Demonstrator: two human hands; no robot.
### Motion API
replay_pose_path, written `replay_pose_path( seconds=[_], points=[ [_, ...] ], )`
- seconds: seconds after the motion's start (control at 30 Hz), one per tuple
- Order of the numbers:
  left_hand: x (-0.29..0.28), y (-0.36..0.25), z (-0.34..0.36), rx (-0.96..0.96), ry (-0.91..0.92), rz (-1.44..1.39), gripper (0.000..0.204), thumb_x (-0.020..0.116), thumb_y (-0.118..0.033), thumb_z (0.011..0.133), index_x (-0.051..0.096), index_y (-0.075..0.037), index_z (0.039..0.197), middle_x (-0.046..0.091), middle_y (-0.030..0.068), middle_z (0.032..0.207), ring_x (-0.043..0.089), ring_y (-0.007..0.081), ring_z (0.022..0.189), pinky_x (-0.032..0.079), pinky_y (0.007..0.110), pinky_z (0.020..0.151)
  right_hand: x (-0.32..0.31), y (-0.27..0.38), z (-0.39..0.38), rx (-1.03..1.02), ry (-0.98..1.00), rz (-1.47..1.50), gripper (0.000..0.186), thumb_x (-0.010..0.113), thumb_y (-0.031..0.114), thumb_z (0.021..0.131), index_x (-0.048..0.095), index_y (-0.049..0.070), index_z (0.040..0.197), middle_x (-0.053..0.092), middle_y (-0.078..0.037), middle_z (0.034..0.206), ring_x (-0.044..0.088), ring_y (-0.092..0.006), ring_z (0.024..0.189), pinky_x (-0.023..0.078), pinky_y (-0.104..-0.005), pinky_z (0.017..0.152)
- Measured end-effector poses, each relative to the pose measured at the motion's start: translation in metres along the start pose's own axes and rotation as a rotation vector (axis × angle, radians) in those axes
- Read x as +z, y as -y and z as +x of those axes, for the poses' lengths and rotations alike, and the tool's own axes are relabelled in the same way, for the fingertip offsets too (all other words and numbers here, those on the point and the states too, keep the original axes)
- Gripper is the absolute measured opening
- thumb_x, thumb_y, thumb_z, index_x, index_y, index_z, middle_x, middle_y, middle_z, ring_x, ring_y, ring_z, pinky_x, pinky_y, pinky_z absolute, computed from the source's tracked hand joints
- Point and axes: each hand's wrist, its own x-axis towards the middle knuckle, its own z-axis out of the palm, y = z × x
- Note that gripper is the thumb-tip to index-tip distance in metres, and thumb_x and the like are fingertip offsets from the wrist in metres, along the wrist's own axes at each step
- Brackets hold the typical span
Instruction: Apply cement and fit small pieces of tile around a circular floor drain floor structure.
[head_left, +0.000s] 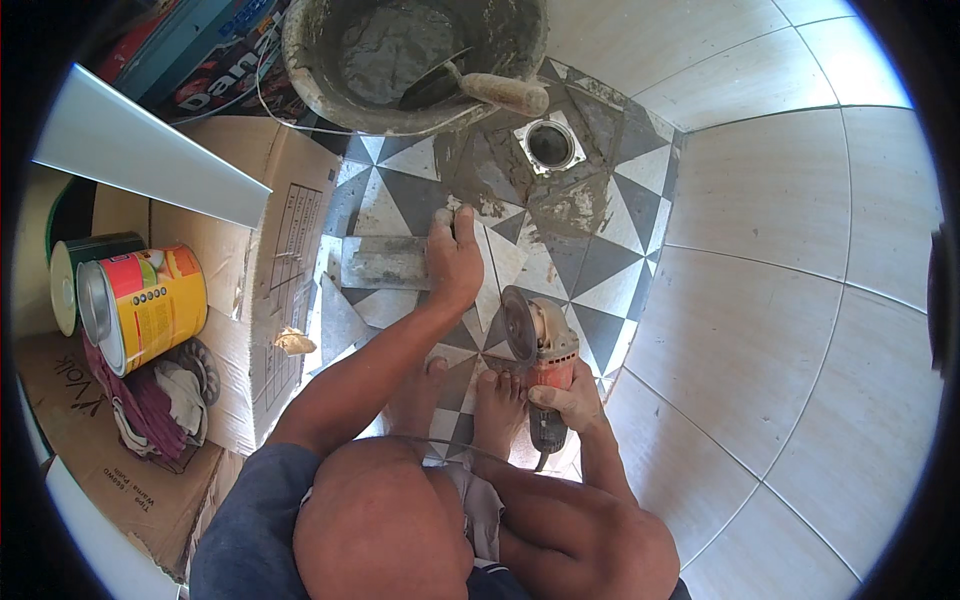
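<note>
Beyond the left hand (455,262), a mortar bucket (330,85) borders the drain (549,143).

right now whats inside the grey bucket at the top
The bucket holds wet grey mortar and a trowel, its dark blade down in the mix and wooden handle resting over the rim. The bucket's bottom is covered by mortar, and its upper part is cut off by the picture's edge.

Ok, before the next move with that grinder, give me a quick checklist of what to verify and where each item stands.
1. Right hand grips angle grinder body: ok.
2. Left hand pressing down on the loose tile piece: ok.
3. Bare feet clear of the disc: not ok, toes close beside it.
4. Gloves on hands: not ok, bare.
5. Disc spinning or stopped: cannot tell.
6. Mortar bucket out of the way: ok.
</note>
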Motion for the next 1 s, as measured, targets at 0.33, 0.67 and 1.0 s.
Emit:
replay_pose_path(
  seconds=[0.33,0.67,1.0],
  points=[
    [0.000,0.006,-0.015,0.016,-0.001,0.010,0.042,0.052,-0.035,0.110,0.066,0.004,0.117,0.070,0.0283,0.108,0.066,0.0459,0.105,0.049,0.049,0.094,-0.001,-0.004,0.004,0.017,0.007,0.012,0.090,0.097,0.039,0.068,0.057,-0.002,0.137,0.068,-0.009,0.123,0.066,-0.0199,0.109,0.053,-0.0349,0.098],
    [0.003,-0.004,-0.014,0.007,0.003,-0.035,0.042,0.050,-0.035,0.111,0.064,0.004,0.116,0.070,0.0284,0.109,0.066,0.0467,0.104,0.048,0.051,0.092,0.003,-0.005,0.004,-0.024,-0.028,-0.009,0.081,0.094,0.034,0.069,0.059,-0.002,0.133,0.069,-0.006,0.115,0.067,-0.0171,0.100,0.055,-0.0337,0.091],
    [0.001,0.010,-0.023,0.120,0.061,0.023,0.039,0.049,-0.034,0.110,0.059,0.003,0.102,0.064,0.0269,0.096,0.060,0.0460,0.092,0.046,0.051,0.087,0.000,-0.007,0.007,0.016,-0.012,-0.005,0.083,0.094,0.038,0.068,0.060,0.000,0.133,0.069,-0.007,0.114,0.067,-0.0186,0.100,0.055,-0.0339,0.091]
  ],
)
